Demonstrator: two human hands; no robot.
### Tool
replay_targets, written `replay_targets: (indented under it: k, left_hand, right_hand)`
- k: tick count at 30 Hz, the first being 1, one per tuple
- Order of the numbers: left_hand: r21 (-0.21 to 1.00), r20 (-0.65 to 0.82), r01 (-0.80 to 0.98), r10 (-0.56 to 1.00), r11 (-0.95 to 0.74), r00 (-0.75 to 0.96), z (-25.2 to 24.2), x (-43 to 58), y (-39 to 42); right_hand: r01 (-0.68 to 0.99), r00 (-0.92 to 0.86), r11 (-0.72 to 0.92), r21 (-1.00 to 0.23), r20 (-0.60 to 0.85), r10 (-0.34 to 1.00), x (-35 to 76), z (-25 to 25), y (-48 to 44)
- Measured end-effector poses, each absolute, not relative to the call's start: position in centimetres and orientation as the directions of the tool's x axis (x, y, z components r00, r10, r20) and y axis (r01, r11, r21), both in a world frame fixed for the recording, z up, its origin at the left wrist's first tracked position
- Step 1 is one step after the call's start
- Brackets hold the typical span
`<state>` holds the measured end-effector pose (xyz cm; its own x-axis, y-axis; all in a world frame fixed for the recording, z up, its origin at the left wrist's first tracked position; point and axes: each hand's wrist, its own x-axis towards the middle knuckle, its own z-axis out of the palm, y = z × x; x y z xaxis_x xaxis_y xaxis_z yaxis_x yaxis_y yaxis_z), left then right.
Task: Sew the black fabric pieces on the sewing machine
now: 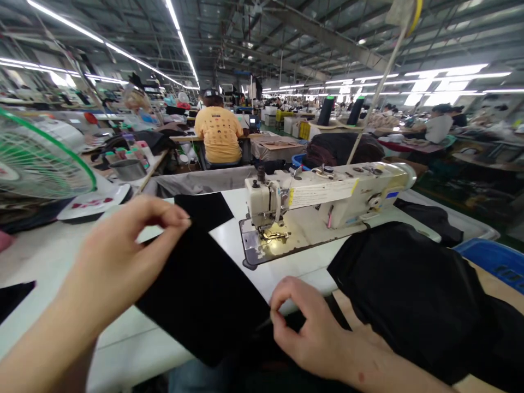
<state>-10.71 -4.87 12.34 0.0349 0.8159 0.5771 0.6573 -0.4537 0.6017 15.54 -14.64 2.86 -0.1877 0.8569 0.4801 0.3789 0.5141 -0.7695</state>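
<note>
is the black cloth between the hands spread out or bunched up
Spread out: left hand and right hand each pinch the black cloth, its edge running straight between them. Cannot tell whether it's doubled.

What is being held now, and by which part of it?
A black fabric piece: the left hand pinches it near its top, the right hand at its right corner.

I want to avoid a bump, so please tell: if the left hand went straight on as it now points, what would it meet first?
Most likely the sewing machine, at its needle end. The left hand pinches a black cloth; depth is unclear, so it might pass in front instead.
</note>
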Motion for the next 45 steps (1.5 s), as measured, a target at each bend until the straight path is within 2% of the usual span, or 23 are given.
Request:
replay_targets:
  k: [1,2,3,5,7,10,13,15,18,23,33,40,45]
  left_hand:
    - [0.506,0.531,0.697,0.821,-0.508,0.213,12.6,-9.6,-3.6]
    - [0.486,0.443,0.699,0.837,-0.524,0.32,12.1,-8.4,-2.2]
    - [0.517,0.328,0.694,0.865,-0.501,0.38,11.0,-7.3,-0.7]
    - [0.595,0.198,0.665,0.884,-0.452,0.424,7.4,-5.4,1.9]
    - [0.63,0.16,0.65,0.889,-0.426,0.428,3.3,-4.1,3.5]
    - [0.676,0.159,0.628,0.909,-0.385,0.386,-1.2,-3.1,4.3]
    - [0.721,0.177,0.592,0.922,-0.36,0.345,-2.8,-3.1,4.2]
    - [0.742,0.19,0.567,0.923,-0.358,0.334,-3.0,-3.2,4.1]
    - [0.769,0.198,0.536,0.927,-0.349,0.319,-3.0,-2.8,4.4]
    - [0.813,0.188,0.494,0.943,-0.307,0.276,-3.6,-0.6,5.6]
    - [0.872,0.166,0.416,0.954,-0.26,0.248,-4.5,-0.1,7.1]
    - [0.827,0.182,0.481,0.949,-0.29,0.258,-4.1,0.0,7.0]
    - [0.732,0.204,0.603,0.946,-0.319,0.253,-3.5,0.1,6.9]
  right_hand:
    - [0.368,-0.243,0.521,-0.77,0.461,0.853,15.3,2.3,-15.0]
    - [0.361,-0.279,0.505,-0.784,0.426,0.861,15.1,1.6,-15.1]
    - [0.364,-0.294,0.472,-0.803,0.382,0.876,15.0,0.7,-15.1]
    - [0.397,-0.296,0.406,-0.823,0.303,0.906,15.3,-1.3,-14.7]
    - [0.45,-0.311,0.4,-0.799,0.28,0.908,15.9,-3.2,-14.0]
    - [0.524,-0.421,0.53,-0.667,0.337,0.842,17.3,-4.8,-13.4]
    - [0.572,-0.55,0.656,-0.492,0.363,0.752,18.3,-4.9,-13.2]
    - [0.608,-0.578,0.678,-0.414,0.355,0.735,18.6,-4.7,-13.1]
    - [0.648,-0.562,0.67,-0.362,0.367,0.741,18.7,-4.5,-12.9]
    - [0.669,-0.498,0.644,-0.37,0.42,0.759,18.5,-4.7,-12.9]
    - [0.632,-0.481,0.644,-0.432,0.433,0.762,18.8,-5.5,-12.3]
    - [0.648,-0.477,0.638,-0.416,0.432,0.766,18.5,-5.4,-12.2]
    - [0.648,-0.508,0.645,-0.406,0.401,0.763,18.8,-5.2,-12.3]
